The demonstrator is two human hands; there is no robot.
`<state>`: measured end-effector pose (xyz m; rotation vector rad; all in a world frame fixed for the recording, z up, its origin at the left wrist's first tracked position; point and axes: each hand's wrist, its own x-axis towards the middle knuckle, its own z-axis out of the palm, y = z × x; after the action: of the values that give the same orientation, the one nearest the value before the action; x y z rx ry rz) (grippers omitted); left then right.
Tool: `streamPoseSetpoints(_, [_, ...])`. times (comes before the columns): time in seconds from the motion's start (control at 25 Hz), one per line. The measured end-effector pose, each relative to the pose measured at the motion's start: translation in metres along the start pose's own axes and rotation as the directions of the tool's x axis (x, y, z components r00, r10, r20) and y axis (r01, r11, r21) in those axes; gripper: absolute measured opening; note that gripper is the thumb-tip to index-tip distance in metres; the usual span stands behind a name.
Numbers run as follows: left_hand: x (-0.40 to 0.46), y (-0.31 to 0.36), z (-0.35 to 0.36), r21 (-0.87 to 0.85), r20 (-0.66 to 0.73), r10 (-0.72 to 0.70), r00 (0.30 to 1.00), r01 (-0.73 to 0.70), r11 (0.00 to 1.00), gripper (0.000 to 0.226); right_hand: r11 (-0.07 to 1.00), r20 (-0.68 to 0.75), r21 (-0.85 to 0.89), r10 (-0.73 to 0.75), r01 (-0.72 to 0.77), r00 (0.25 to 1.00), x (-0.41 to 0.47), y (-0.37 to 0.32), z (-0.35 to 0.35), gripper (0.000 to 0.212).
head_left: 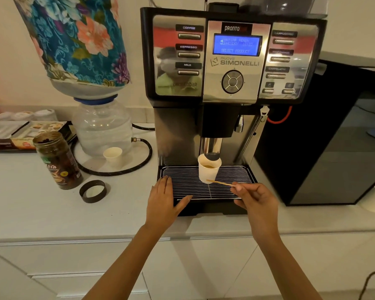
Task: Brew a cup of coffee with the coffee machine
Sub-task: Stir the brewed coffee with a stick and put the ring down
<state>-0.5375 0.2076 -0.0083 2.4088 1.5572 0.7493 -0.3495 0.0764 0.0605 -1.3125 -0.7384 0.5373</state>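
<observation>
A black and silver coffee machine (233, 61) stands on the white counter, its blue screen lit. Under its spout (212, 155) a white paper cup (208, 171) with light brown liquid stands on the drip grate (193, 187). My right hand (254, 199) pinches a thin wooden stirrer (220, 182) that points left, just in front of the cup. My left hand (164, 200) rests flat with straight fingers on the grate's front left corner.
Left of the machine stand a water bottle (102, 126) with a flowered cover, a black hose (139, 161), a second small paper cup (113, 155), an open coffee jar (57, 160) and its lid (93, 190). A black appliance (325, 137) sits to the right.
</observation>
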Motion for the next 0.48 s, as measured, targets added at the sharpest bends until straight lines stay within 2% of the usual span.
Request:
streamPoseSetpoints(0.12, [0.005,0.001,-0.001,0.044,0.016,-0.015,1.0,0.014,0.999,0.103,1.0,-0.006,-0.01,-0.023,0.023,1.0,0.006,0.001,-0.003,0.014])
streamPoseSetpoints(0.24, [0.012,0.013,-0.005,0.078,-0.043,-0.032,0.999,0.035,0.996,0.095,1.0,0.0,0.008,-0.025,0.025,1.0,0.013,0.001,-0.012,0.016])
streamPoseSetpoints(0.32, [0.021,0.029,-0.006,-0.029,-0.065,-0.023,0.998,0.021,0.999,0.091,1.0,0.005,0.022,-0.022,0.022,1.0,0.018,0.0,-0.018,0.019])
streamPoseSetpoints(0.48, [0.042,0.066,-0.008,-0.335,0.023,-0.047,0.999,0.052,0.941,0.092,0.999,-0.011,0.038,-0.029,0.03,1.0,0.028,-0.001,-0.032,0.022])
